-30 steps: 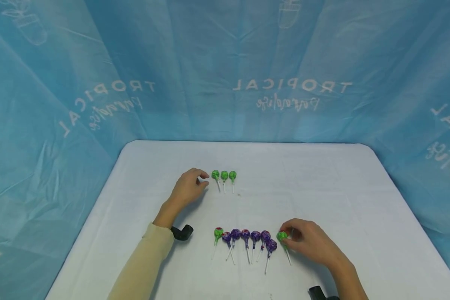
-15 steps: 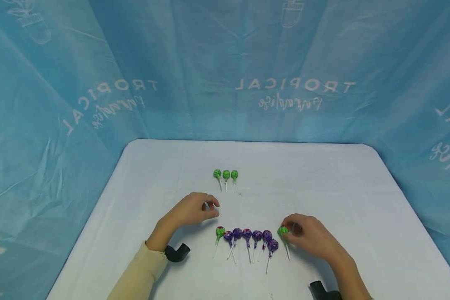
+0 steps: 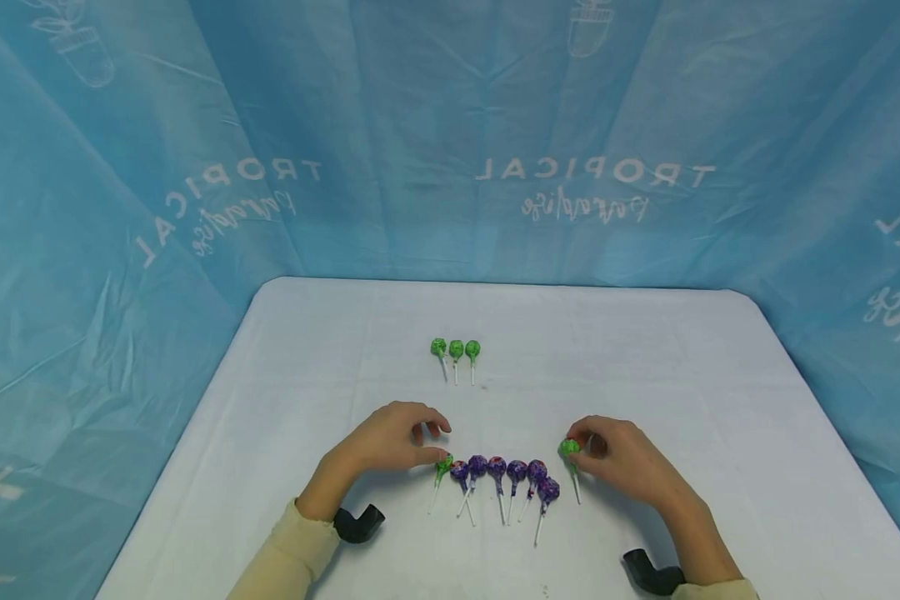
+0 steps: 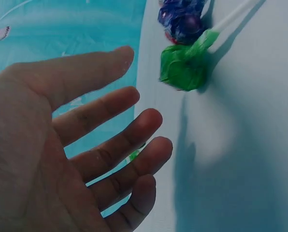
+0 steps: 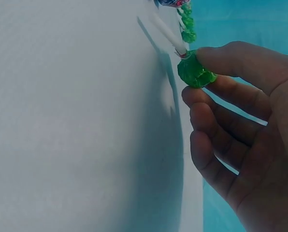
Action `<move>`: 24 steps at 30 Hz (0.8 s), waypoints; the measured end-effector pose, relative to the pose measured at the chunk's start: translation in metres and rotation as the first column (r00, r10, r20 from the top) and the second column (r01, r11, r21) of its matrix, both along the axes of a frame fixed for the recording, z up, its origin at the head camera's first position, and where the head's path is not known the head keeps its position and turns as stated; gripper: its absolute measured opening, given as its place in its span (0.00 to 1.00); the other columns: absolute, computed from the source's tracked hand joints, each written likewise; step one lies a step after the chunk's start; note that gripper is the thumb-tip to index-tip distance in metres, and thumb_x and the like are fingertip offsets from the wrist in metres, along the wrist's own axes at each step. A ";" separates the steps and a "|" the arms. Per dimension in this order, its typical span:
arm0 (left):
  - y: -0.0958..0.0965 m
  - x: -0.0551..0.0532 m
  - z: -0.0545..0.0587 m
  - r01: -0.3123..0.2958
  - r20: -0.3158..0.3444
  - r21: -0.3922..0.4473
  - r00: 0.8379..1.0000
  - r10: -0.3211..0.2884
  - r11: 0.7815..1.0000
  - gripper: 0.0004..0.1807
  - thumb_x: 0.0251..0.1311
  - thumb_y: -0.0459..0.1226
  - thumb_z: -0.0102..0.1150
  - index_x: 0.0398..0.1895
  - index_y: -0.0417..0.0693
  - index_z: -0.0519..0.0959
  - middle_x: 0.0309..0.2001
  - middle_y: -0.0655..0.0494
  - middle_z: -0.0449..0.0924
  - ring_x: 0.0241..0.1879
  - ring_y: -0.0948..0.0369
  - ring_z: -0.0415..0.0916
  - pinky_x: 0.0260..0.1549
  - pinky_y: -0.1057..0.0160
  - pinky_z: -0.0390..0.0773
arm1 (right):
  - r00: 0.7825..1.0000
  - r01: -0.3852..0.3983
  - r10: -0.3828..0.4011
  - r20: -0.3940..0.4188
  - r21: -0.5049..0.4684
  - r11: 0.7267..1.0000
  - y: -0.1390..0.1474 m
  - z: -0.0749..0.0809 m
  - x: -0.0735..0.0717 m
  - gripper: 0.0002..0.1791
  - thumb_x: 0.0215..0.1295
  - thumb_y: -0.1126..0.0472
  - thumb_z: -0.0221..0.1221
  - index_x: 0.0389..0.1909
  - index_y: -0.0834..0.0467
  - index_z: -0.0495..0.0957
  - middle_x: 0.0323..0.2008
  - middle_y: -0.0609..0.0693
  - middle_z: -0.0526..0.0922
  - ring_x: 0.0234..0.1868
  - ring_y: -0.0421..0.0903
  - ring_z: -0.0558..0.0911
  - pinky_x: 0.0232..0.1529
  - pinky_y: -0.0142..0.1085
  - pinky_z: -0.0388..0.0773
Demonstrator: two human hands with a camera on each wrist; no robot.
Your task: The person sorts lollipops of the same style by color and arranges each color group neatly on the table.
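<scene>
My right hand (image 3: 622,458) pinches a green lollipop (image 5: 194,70) by its wrapped head, the white stick slanting down toward the table. My left hand (image 3: 397,437) is beside another green lollipop (image 3: 442,467) at the left end of the near row. In the left wrist view its fingers are spread and relaxed, a small gap from that green lollipop (image 4: 185,67). Several purple lollipops (image 3: 497,468) lie side by side between the two hands, some with crossed sticks. Farther back, a row of three green lollipops (image 3: 456,350) lies with sticks toward me.
A white cloth covers the table (image 3: 607,358). Blue printed sheets (image 3: 405,225) hang behind it and at both sides. Black curved pieces are on the left wrist (image 3: 360,525) and the right wrist (image 3: 651,573).
My left hand has come back from the far green row toward the near row's left end. The right hand, pinching its green lollipop, has shifted slightly away from me.
</scene>
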State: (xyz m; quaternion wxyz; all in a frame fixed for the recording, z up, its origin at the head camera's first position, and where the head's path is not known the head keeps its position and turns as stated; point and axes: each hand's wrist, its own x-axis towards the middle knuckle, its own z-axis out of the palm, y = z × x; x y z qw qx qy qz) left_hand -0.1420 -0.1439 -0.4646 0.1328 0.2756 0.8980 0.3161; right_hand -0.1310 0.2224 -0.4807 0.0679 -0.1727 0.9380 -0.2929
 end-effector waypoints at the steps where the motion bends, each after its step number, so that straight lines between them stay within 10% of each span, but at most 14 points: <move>1: 0.000 0.001 -0.001 0.006 0.011 0.000 1.000 -0.006 1.000 0.19 0.56 0.49 0.67 0.48 0.53 0.82 0.38 0.61 0.80 0.33 0.63 0.74 0.33 0.62 0.73 | 1.000 -0.001 0.001 0.003 -0.001 1.000 0.000 0.000 -0.001 0.12 0.54 0.56 0.70 0.40 0.49 0.81 0.28 0.36 0.77 0.28 0.37 0.74 0.30 0.34 0.72; 24: 0.000 0.008 -0.021 0.022 -0.038 0.008 0.999 -0.021 1.000 0.11 0.55 0.45 0.69 0.41 0.59 0.84 0.35 0.75 0.78 0.33 0.68 0.74 0.33 0.67 0.73 | 0.999 0.003 -0.007 -0.048 -0.094 0.996 -0.014 0.002 -0.032 0.12 0.58 0.55 0.68 0.42 0.49 0.80 0.32 0.38 0.79 0.32 0.40 0.76 0.32 0.36 0.75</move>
